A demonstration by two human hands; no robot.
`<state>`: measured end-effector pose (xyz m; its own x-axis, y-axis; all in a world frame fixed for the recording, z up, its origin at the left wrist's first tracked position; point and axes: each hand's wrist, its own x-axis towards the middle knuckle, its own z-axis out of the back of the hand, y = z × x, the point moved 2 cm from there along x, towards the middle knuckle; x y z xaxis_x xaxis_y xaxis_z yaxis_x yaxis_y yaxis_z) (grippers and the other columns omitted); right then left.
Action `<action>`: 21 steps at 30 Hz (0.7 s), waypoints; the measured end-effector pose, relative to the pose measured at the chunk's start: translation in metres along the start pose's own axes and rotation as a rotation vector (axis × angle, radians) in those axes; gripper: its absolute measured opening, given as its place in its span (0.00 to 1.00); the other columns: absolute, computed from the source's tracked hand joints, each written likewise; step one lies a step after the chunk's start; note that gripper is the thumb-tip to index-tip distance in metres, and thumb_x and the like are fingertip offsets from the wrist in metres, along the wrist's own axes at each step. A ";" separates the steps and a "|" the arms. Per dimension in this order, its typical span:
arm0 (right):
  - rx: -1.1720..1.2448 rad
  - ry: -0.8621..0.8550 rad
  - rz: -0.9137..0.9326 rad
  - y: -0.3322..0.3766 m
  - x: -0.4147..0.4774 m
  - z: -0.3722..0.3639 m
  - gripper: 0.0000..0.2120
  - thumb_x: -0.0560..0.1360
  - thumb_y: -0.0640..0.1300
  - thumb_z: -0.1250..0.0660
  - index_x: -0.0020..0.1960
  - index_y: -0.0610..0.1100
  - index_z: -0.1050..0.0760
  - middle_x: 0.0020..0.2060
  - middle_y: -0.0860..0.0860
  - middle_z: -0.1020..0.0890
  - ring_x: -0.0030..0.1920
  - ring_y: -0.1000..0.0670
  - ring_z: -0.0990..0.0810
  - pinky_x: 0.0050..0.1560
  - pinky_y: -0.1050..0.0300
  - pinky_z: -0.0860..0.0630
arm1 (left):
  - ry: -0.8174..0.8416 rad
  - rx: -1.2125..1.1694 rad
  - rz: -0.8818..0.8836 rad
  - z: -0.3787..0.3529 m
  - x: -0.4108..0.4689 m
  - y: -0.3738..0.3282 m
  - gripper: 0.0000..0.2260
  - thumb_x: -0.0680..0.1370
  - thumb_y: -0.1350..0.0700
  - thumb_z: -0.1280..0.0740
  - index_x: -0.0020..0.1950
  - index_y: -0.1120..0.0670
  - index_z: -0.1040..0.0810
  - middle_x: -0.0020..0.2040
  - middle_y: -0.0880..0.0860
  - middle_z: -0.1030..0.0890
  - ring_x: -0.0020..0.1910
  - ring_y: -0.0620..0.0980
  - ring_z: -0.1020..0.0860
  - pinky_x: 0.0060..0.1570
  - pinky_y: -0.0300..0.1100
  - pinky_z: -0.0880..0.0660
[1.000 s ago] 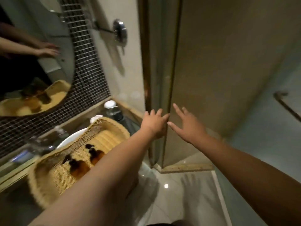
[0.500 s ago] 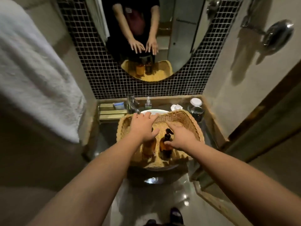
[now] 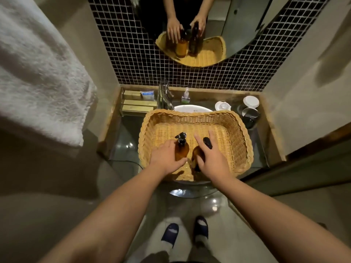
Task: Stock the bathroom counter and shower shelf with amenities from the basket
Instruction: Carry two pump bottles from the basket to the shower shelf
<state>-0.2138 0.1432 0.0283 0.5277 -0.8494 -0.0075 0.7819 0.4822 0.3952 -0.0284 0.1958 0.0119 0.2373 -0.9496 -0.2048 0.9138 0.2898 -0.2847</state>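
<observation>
Dark mosaic tile [image 3: 133,59] covers the far wall of this small bathroom, with an oval mirror [image 3: 237,35] set into it. At the left I see a big white towel [image 3: 38,69] hanging. Below the tile sits the desk [image 3: 125,141], a glossy dark top in a wooden frame. On it, over the white basin [image 3: 191,108], rests my wicker basket [image 3: 241,130], the largest thing there. My two bare forearms reach in from the near side.

Inside the basket, toward its near edge, stand two amber pump bottles. My left hand [image 3: 164,157] lies against the left bottle [image 3: 181,149], its fingers [image 3: 178,162] curled round the lower body, so I read it as gripping that bottle. My right hand [image 3: 210,158] covers the right bottle [image 3: 196,155], fingers spread over the shoulder with the black pump head poking out between them; I cannot tell whether the grip has closed.

Along the far edge of the desk, from left to right: small boxes on a wooden rack [image 3: 135,104], a chrome tap [image 3: 165,97], a small clear pump bottle [image 3: 185,96], a white dish [image 3: 222,106], and lidded cups [image 3: 249,109] in the far right corner.

Near me, on the floor, my blue slippers [image 3: 170,234] show.
</observation>
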 end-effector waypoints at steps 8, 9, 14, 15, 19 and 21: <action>0.035 0.087 -0.078 -0.017 -0.004 -0.044 0.31 0.78 0.54 0.34 0.77 0.64 0.45 0.78 0.44 0.43 0.76 0.39 0.41 0.65 0.41 0.25 | -0.030 -0.312 0.091 -0.019 0.023 -0.011 0.29 0.72 0.33 0.32 0.68 0.47 0.26 0.65 0.49 0.26 0.63 0.51 0.26 0.58 0.52 0.23; 0.036 0.093 -0.087 -0.018 -0.002 -0.048 0.32 0.78 0.53 0.33 0.76 0.65 0.45 0.78 0.44 0.45 0.76 0.38 0.41 0.64 0.41 0.25 | -0.028 -0.343 0.086 -0.020 0.027 -0.012 0.26 0.71 0.34 0.31 0.64 0.46 0.24 0.61 0.48 0.24 0.60 0.50 0.25 0.57 0.51 0.23; -0.007 0.039 -0.088 -0.018 0.015 -0.065 0.31 0.78 0.48 0.33 0.74 0.64 0.43 0.76 0.43 0.46 0.73 0.35 0.40 0.57 0.43 0.22 | -0.035 -0.415 0.094 -0.036 0.033 -0.011 0.24 0.67 0.43 0.24 0.61 0.47 0.24 0.58 0.49 0.23 0.58 0.50 0.25 0.55 0.46 0.25; -0.007 0.029 -0.079 -0.018 0.018 -0.067 0.30 0.79 0.47 0.33 0.74 0.63 0.42 0.76 0.42 0.46 0.73 0.35 0.40 0.57 0.42 0.21 | -0.060 -0.413 0.103 -0.039 0.032 -0.010 0.25 0.67 0.43 0.24 0.62 0.47 0.24 0.58 0.49 0.24 0.58 0.50 0.26 0.53 0.45 0.25; 0.084 -0.055 -0.028 -0.020 0.010 -0.073 0.23 0.80 0.45 0.34 0.72 0.55 0.37 0.77 0.39 0.47 0.74 0.33 0.42 0.61 0.40 0.25 | -0.090 -0.405 0.125 -0.046 0.032 -0.008 0.25 0.68 0.43 0.25 0.62 0.47 0.24 0.59 0.49 0.25 0.57 0.50 0.25 0.51 0.45 0.25; 0.190 -0.142 -0.008 -0.022 -0.001 -0.077 0.19 0.79 0.44 0.32 0.66 0.43 0.36 0.76 0.35 0.45 0.74 0.33 0.40 0.63 0.45 0.27 | -0.084 -0.404 0.122 -0.047 0.031 -0.008 0.25 0.68 0.43 0.26 0.63 0.48 0.24 0.60 0.49 0.26 0.59 0.49 0.26 0.51 0.44 0.25</action>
<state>-0.2061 0.1499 -0.0507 0.4586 -0.8814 0.1128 0.7024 0.4373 0.5615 -0.0439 0.1698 -0.0364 0.3773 -0.9069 -0.1876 0.6785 0.4086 -0.6104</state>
